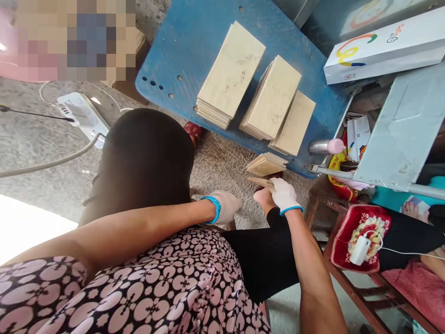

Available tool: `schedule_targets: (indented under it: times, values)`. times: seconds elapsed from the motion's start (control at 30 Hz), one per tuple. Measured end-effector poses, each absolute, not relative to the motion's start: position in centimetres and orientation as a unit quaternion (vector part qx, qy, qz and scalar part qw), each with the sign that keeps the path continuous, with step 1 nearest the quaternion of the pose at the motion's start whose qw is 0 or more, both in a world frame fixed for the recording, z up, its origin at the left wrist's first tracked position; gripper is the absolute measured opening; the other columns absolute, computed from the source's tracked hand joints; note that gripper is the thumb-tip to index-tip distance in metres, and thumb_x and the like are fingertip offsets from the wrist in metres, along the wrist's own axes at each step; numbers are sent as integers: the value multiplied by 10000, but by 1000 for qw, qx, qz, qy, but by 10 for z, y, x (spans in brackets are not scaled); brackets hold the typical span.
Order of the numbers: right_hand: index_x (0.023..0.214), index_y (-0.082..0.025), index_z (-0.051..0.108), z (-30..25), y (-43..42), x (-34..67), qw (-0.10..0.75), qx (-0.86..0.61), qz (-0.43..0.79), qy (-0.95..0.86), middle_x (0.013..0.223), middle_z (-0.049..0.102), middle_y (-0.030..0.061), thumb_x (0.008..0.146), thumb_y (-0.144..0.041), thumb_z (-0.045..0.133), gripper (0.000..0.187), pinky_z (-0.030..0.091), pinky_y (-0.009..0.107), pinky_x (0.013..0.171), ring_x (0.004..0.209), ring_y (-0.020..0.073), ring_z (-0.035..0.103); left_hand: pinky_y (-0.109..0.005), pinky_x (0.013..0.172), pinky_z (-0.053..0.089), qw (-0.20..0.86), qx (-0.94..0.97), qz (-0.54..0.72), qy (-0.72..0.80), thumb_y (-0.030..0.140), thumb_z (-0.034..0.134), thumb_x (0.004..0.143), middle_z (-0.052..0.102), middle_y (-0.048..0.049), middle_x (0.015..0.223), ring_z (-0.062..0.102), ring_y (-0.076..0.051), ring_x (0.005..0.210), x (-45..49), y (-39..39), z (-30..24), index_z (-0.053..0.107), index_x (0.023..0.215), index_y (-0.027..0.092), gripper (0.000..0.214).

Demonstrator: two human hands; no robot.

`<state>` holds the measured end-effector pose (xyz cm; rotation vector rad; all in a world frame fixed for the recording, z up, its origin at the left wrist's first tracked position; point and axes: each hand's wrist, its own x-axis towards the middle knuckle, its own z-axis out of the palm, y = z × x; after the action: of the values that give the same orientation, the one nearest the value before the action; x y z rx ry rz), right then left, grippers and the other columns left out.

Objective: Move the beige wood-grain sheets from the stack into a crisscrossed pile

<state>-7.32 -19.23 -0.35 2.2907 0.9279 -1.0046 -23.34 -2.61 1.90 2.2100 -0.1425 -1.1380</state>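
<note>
Three stacks (232, 76) of thin, pale rectangular wooden sheets lie on the far blue surface (181, 41), which is flat and drilled with small round holes. A fourth, smaller pile (267, 163) sits nearer, just below the surface's near edge. Both hands wear white knitted gloves with blue cuffs. The right hand (284, 195) reaches forward with its arm stretched out, fingers closed on one thin sheet (260, 182) held just under the small pile. The left hand (226, 206) is extended over the knee, fingers curled down; whether it grips anything cannot be told. One white box (385, 48) lies far right, and one red embroidered cushion (358, 234) rests on a wooden bench at the near right.
</note>
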Motion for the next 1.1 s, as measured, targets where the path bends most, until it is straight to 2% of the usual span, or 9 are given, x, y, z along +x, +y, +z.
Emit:
schedule_targets:
  times: [0.1, 0.2, 0.27, 0.43, 0.53, 0.77, 0.93, 1.1]
  values:
    - [1253, -228, 587, -19, -187, -67, 243, 835, -375, 322, 1202, 629, 117, 1017, -342, 389, 329, 440, 317, 809, 1019, 238, 633, -427, 743, 513, 327, 844, -425, -5, 164, 708, 727, 727, -232, 888, 702, -366, 825, -229, -33, 1, 662, 1179, 77, 463]
    - [1220, -227, 591, -34, -182, -61, 255, 829, -383, 317, 1211, 622, 117, 1025, -367, 367, 328, 442, 312, 795, 1010, 233, 635, -407, 756, 505, 345, 841, -417, 13, 178, 744, 711, 736, -205, 903, 699, -334, 828, -229, -38, -12, 665, 1190, 129, 488]
    - [1229, -222, 582, -43, -178, -57, 262, 823, -384, 326, 1213, 619, 122, 1027, -364, 361, 330, 443, 313, 806, 1024, 234, 632, -421, 771, 509, 344, 838, -424, -2, 136, 724, 725, 737, -218, 951, 701, -341, 861, -229, -40, -15, 652, 1232, 132, 512]
    - [1275, -210, 555, -60, -172, -50, 271, 813, -384, 343, 1213, 613, 145, 1017, -324, 388, 327, 447, 334, 821, 1039, 255, 631, -512, 772, 542, 345, 827, -442, -44, 50, 640, 759, 719, -284, 949, 703, -418, 906, -225, -41, -16, 656, 1193, 15, 435]
    - [1261, -219, 561, -64, -172, -44, 270, 815, -380, 344, 1215, 610, 144, 1015, -314, 390, 314, 449, 360, 828, 1044, 273, 634, -536, 746, 560, 352, 828, -433, -52, 43, 606, 782, 719, -270, 925, 708, -425, 888, -222, -42, -17, 662, 1169, 14, 393]
    - [1253, -180, 579, -72, -181, -38, 255, 837, -338, 346, 1180, 632, 160, 998, -293, 441, 312, 432, 360, 864, 1066, 274, 609, -545, 692, 576, 347, 817, -457, -58, 2, 588, 751, 717, -241, 855, 713, -425, 828, -218, -41, -11, 634, 1215, 15, 467]
    - [1275, -172, 586, -62, -185, -44, 199, 862, -305, 352, 1206, 629, 165, 1017, -257, 361, 353, 400, 350, 902, 1073, 266, 587, -541, 720, 575, 347, 817, -458, -55, 20, 584, 778, 719, -257, 890, 712, -429, 879, -218, -41, -9, 643, 1206, 6, 433]
    - [1225, -182, 633, -38, -192, -29, 109, 912, -245, 309, 1166, 664, 145, 1018, -302, 332, 385, 407, 342, 910, 1056, 266, 597, -515, 730, 562, 337, 831, -439, -63, 34, 622, 752, 723, -241, 888, 713, -404, 842, -223, -42, -15, 658, 1158, 32, 408]
